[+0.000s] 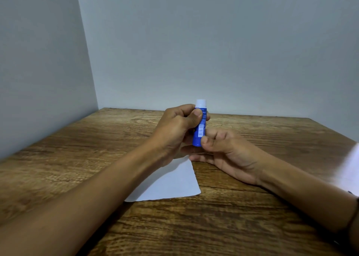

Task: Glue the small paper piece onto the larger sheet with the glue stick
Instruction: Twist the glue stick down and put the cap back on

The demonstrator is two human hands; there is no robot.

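Note:
A blue glue stick with white label text stands upright above the table, its white glue end exposed at the top. My left hand grips its upper half, thumb across the barrel. My right hand pinches the bottom end between thumb and fingers. Under my hands a white sheet of paper lies flat on the wooden table, partly hidden by my left wrist. A second white sheet shows blurred at the right edge. I cannot tell which sheet is the small piece.
Grey walls close the table off at the back and on the left, meeting in the far left corner. A dark band circles my right wrist. No cap is visible anywhere on the table.

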